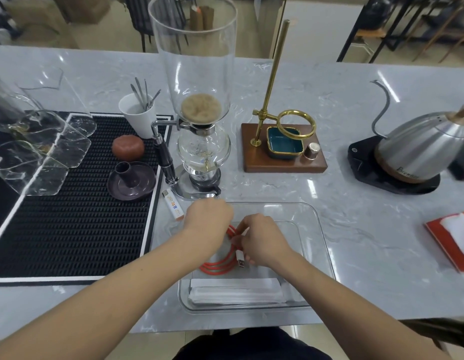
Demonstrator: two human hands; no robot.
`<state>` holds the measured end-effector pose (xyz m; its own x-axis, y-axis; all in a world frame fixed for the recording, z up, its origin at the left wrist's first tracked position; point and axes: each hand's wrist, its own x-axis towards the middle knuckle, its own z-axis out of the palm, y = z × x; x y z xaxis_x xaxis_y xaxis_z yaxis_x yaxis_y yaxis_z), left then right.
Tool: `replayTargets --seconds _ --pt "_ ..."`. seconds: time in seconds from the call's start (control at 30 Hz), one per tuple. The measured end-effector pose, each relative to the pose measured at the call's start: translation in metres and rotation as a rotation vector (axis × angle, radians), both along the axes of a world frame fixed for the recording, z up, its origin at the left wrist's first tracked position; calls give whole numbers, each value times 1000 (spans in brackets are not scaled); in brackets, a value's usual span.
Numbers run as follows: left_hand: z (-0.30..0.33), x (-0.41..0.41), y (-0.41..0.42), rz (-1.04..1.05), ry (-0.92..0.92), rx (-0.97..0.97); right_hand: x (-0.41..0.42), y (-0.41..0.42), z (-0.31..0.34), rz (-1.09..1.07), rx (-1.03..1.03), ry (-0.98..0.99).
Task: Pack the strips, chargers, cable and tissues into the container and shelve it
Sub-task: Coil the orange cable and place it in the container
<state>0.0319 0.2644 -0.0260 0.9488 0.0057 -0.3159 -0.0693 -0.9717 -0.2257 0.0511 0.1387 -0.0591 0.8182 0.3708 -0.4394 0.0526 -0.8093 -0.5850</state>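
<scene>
A clear plastic container sits on the marble counter in front of me. Both hands are over it, holding a coiled orange cable with a white USB plug. My left hand grips the top of the coil. My right hand pinches the cable beside it. White strips lie flat in the near end of the container. A red tissue pack with white tissue showing lies on the counter at the far right.
A glass siphon coffee maker stands just behind the container, with a white lighter beside it. A black bar mat with cups is at left. A brass dripper stand and a steel kettle stand to the right.
</scene>
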Motion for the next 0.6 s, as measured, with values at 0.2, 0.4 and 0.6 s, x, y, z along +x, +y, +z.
replayTargets --seconds 0.2,0.4,0.6 --pt "-6 -3 3 -17 -1 3 -1 -2 2 13 30 8" --pt "-8 -4 4 -31 -10 -2 -1 -7 4 19 69 82" --pt "-9 -6 4 -52 5 26 -6 3 -1 -24 102 90"
